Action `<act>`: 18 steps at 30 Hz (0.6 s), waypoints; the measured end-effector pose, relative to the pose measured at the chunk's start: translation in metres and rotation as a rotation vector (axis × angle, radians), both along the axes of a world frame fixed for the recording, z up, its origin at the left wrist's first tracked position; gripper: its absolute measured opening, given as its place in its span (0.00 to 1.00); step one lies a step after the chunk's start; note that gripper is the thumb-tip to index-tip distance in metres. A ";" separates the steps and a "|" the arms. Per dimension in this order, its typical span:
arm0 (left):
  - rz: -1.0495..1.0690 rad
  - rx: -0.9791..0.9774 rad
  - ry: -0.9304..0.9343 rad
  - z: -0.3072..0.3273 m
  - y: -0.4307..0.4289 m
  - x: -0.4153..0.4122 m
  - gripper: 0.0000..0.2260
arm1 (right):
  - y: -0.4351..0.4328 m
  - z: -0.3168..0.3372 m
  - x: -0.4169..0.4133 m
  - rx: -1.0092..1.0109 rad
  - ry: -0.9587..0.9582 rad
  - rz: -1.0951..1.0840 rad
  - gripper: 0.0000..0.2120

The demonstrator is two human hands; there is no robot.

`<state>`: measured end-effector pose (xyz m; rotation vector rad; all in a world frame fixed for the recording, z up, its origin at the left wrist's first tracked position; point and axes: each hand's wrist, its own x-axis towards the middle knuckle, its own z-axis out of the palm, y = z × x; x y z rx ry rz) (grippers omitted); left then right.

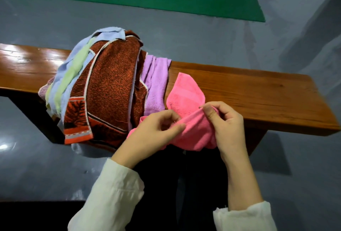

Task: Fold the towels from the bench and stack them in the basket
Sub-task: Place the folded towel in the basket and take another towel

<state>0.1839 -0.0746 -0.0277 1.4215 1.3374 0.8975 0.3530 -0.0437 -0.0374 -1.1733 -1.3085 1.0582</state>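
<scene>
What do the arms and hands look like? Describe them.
The left hand and right hand are bare: no gloves, rings or watch show. Both arms wear loose off-white long sleeves; the left sleeve reaches near the wrist, the right sleeve ends further up the forearm.

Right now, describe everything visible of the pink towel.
The pink towel is small, bright pink terry cloth with a faint woven band, not yet folded and bunched up. Both hands pinch it near its front edge: the left hand towards its left end, the right hand further right. A rounded flap rises behind the fingers, over the wooden bench, close beside the purple towel. Its lower part hangs past the bench's near edge.
</scene>
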 end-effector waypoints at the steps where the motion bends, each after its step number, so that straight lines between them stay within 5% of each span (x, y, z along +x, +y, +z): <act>1: 0.027 -0.017 -0.009 0.000 0.000 -0.007 0.07 | 0.000 -0.002 0.001 0.014 -0.038 -0.021 0.09; 5: 0.164 -0.049 0.055 0.004 -0.003 -0.039 0.07 | 0.002 -0.009 -0.003 0.019 -0.125 -0.088 0.10; 9: 0.209 0.151 0.341 0.009 -0.006 -0.045 0.06 | 0.004 -0.006 -0.009 0.024 -0.234 -0.111 0.06; 13: 0.214 0.338 0.362 0.021 -0.007 -0.029 0.04 | 0.001 0.016 -0.037 0.040 0.027 0.235 0.07; 18: 0.357 0.428 0.312 0.025 -0.005 -0.025 0.04 | 0.006 0.025 -0.054 -0.010 -0.024 0.372 0.06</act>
